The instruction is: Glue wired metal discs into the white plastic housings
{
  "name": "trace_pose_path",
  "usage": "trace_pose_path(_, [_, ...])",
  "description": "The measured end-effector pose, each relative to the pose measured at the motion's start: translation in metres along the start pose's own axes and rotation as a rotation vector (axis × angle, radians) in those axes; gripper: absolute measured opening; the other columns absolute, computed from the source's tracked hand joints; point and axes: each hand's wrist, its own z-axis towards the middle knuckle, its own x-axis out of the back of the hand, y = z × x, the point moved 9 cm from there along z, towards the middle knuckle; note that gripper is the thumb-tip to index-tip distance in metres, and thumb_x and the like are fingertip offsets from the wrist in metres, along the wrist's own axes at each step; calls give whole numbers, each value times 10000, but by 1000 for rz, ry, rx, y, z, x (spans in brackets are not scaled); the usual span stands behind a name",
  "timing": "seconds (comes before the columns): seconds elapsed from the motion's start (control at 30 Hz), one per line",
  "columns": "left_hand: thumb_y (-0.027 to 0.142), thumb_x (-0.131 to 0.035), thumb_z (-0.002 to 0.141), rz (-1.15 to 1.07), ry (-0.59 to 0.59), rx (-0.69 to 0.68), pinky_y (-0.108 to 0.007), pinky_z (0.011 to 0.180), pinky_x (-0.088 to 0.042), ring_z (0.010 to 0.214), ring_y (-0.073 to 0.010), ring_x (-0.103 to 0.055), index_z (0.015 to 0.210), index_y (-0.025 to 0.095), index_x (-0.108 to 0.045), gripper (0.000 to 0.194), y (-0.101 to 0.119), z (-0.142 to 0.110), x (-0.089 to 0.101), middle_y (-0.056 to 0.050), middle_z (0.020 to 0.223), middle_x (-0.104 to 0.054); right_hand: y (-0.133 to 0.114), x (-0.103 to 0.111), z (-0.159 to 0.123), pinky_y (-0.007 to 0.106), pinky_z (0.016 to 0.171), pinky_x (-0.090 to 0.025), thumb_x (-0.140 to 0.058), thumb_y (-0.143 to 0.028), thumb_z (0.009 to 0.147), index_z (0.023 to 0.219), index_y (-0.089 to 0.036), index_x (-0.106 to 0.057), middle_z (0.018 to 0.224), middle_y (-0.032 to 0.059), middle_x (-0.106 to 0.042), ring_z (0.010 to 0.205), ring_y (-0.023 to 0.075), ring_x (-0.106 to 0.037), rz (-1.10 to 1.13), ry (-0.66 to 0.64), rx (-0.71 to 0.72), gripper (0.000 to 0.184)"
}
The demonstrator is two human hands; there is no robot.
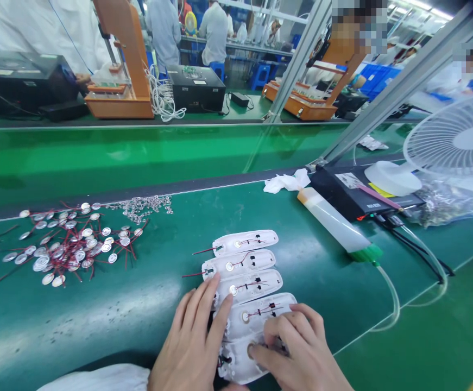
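Several white plastic shells lie in a column on the green bench, with a far shell [224, 241] at the top and the nearest shell [242, 374] between my hands. Inside most of them a small round disc [245, 316] shows, with thin red and black wires. My left hand [195, 336] rests along the shells' left ends, fingers stretched out and apart. Over the nearest shell, my right hand [301, 347] is bent, one fingertip touching the disc [251, 350] there. Its other fingers curl over the wires; whatever they pinch is hidden.
A pile of wired discs [79, 244] and small clear pieces [142, 206] lie left. A capped dispensing tube [338, 222] with a hose, crumpled tissue [287, 181], a black box [342, 190] and a white fan [460, 136] are right. People work beyond the green divider [179, 155].
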Motion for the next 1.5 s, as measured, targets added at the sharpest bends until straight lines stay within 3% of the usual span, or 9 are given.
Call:
trace_pose_path(0.17, [481, -495, 844, -35, 9, 5, -426, 872, -437, 1220, -319, -380, 1338, 124, -372, 622, -2, -6, -3, -203, 1339, -414, -4, 4, 27, 321, 820, -320, -513, -259, 874, 934, -224, -604, 1001, 30, -610, 905, 189, -494, -70, -194, 49, 114])
trace_pose_path(0.33, [492, -314, 930, -241, 139, 108, -365, 886, -461, 1180, -255, -465, 1397, 222, -266, 542, -20, -17, 7, -141, 1299, -474, -2, -17, 36, 461, 913, -355, -607, -219, 736, 1103, -186, -532, 1368, 127, -421, 1233, 310, -365, -263, -525, 105, 376])
trace_pose_path(0.57, [589, -372, 872, -414, 194, 200, -408, 888, -462, 1142, -286, -500, 1391, 268, -274, 618, -47, -21, 8, -124, 1282, -487, 11, -46, 37, 627, 945, -315, -622, -263, 723, 1180, -148, -477, 1452, 218, -232, 1331, 382, -198, -207, -684, 90, 493])
trace_pose_path(0.77, [579, -431, 858, -283, 285, 157, -360, 843, -478, 1052, -252, -548, 1276, 295, -441, 505, -40, -28, -3, -87, 1165, -565, 15, -38, 49, 644, 940, -311, -716, -360, 691, 1220, -153, -430, 1452, 223, -224, 1336, 393, -163, -166, -718, 127, 636])
trace_pose_path(0.87, [372, -476, 907, -158, 263, 112, -321, 878, -450, 1082, -215, -517, 1160, 264, -528, 279, -29, -24, -5, -67, 1151, -565, 23, -27, 61, 576, 954, -331, -674, -322, 759, 1162, -196, -465, 1414, 160, -334, 1310, 342, -251, -146, -638, 114, 472])
trace_pose_path(0.97, [251, -496, 896, -52, 230, 39, -293, 883, -434, 1110, -198, -482, 1147, 225, -534, 255, -17, -13, 1, -68, 1188, -543, 35, -21, 75, 514, 929, -350, -574, -222, 834, 1063, -210, -513, 1322, 108, -459, 1240, 297, -357, -169, -533, 61, 238])
trace_pose_path(1.17, [451, -617, 764, -90, 149, 36, -347, 698, -465, 900, -252, -547, 948, 180, -592, 329, -11, 16, 8, -92, 1049, -600, 32, -41, 90, 471, 881, -361, -606, -205, 796, 943, -180, -562, 1139, 86, -576, 1050, 260, -503, -242, -535, 114, 156])
trace_pose_path(1.33, [321, -714, 675, -134, 126, 64, -306, 569, -387, 718, -201, -529, 701, 198, -560, 199, -6, 19, -2, -21, 831, -607, 29, -55, 90, 459, 854, -356, -588, -106, 755, 812, -174, -596, 914, 51, -601, 889, 226, -534, -325, -639, 146, 89])
trace_pose_path(1.5, [234, -647, 706, -117, 130, 35, -317, 599, -388, 784, -218, -519, 640, 205, -557, 115, -6, 15, -8, -41, 931, -610, 31, -55, 90, 433, 868, -342, -528, -68, 767, 789, -191, -609, 947, 52, -597, 882, 218, -515, -340, -597, 172, 150])
